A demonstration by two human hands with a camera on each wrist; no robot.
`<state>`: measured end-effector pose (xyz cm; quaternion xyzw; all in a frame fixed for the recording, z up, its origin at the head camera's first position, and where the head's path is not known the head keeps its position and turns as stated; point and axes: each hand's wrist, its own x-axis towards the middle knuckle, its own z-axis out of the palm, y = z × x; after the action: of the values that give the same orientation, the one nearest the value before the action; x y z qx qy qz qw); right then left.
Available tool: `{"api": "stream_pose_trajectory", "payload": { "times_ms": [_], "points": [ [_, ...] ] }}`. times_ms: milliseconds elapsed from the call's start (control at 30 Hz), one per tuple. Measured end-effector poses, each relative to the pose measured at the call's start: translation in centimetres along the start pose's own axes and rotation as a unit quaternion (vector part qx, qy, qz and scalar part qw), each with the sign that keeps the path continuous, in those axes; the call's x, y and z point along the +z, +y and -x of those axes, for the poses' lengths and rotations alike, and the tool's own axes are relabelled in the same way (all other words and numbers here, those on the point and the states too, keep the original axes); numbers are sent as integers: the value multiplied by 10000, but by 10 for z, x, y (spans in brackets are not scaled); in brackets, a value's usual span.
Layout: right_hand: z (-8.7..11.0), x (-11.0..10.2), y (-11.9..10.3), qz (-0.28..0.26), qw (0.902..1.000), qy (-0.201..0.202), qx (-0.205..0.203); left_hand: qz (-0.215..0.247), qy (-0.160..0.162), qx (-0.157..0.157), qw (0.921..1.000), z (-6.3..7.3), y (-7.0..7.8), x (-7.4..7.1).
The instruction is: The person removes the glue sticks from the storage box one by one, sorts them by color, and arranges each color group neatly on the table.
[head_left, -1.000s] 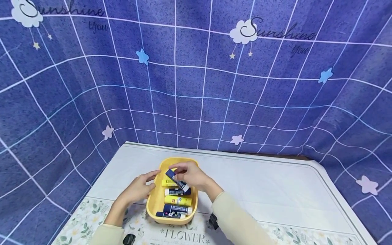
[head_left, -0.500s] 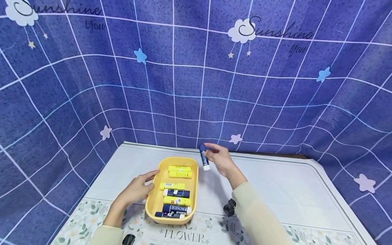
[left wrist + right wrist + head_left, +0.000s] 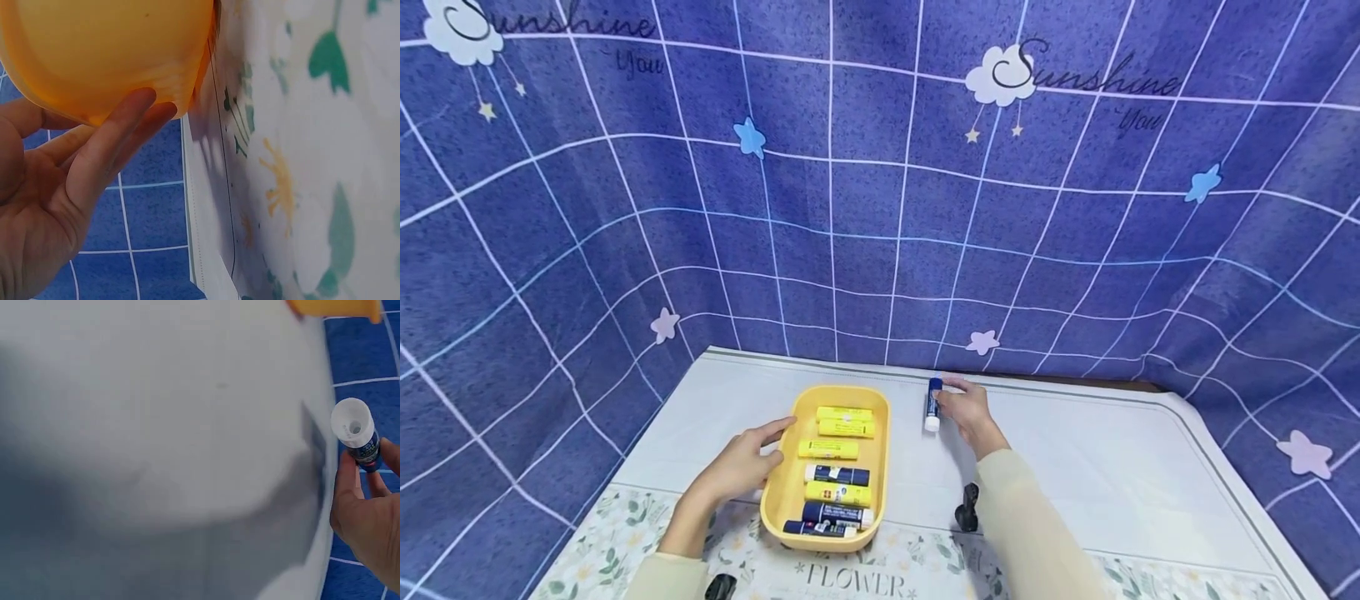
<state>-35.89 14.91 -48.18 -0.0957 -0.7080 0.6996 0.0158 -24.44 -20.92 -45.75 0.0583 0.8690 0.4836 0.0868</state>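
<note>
My right hand [image 3: 967,410] pinches a dark blue glue stick [image 3: 933,406] with a white end, right of the basket and over the white tabletop. In the right wrist view, the white end of this glue stick [image 3: 353,423] faces the camera, past the fingertips. My left hand [image 3: 741,461] rests against the left side of a yellow plastic basket [image 3: 880,458], fingers fairly straight at its rim. The left wrist view has the fingers [image 3: 103,150] touching the basket's outer wall [image 3: 112,56]. Inside lie several yellow glue sticks [image 3: 827,450] and dark blue glue sticks [image 3: 837,476], in rows.
White tabletop [image 3: 1075,467] stretches right of the basket. A floral cloth printed with "FLOWER" [image 3: 853,579] covers the near part. Behind the table hangs a blue curtain [image 3: 865,250] with white grid lines and stars.
My right hand has lifted the blue glue stick out of the basket and carried it right, over the tabletop, turning it more lengthwise. The left hand has stayed at the basket's side.
</note>
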Motion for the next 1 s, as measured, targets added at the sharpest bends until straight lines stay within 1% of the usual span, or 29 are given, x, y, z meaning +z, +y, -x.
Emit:
{"api": "stream_pose_trajectory", "payload": {
  "times_ms": [33, 133, 233, 300, 367, 467, 567, 633, 733, 867, 1000],
  "points": [
    [0, 1, 4, 45, 10000, 19, 7, 0, 8, -21, 10000, 0, -1, 0],
    [1, 7, 11, 439, 9990, 93, 41, -21, 0, -42, 10000, 1, -1, 0],
    [2, 13, 11, 906, 9957, 187, 63, -44, 17, -71, 10000, 1, -1, 1],
    [2, 16, 8, 1310, 9910, 255, 29, -114, 42, -62, 9999, 1, 0, 1],
    [3, 19, 4, 1735, 9844, 298, -37, -147, 86, -73, 9998, 1, 1, 1],
    [5, 22, -2, 2426, 9694, 314, -209, -186, 105, -56, 9998, 0, 3, 1],
    [7, 25, -5, 2840, 9579, 281, -297, -208, 96, -24, 9997, -2, 2, 1],
    [7, 26, -6, 2973, 9539, 276, -312, -214, 112, -10, 9997, -3, 2, 1],
    [8, 27, -6, 3003, 9529, 304, -287, -259, 93, 67, 9996, -4, 2, 1],
    [8, 27, -5, 3061, 9511, 306, -284, -220, 73, 89, 9997, -2, 2, 1],
    [6, 25, -4, 3093, 9505, 192, -239, -210, 62, 92, 9997, 0, 2, 1]
  ]
}}
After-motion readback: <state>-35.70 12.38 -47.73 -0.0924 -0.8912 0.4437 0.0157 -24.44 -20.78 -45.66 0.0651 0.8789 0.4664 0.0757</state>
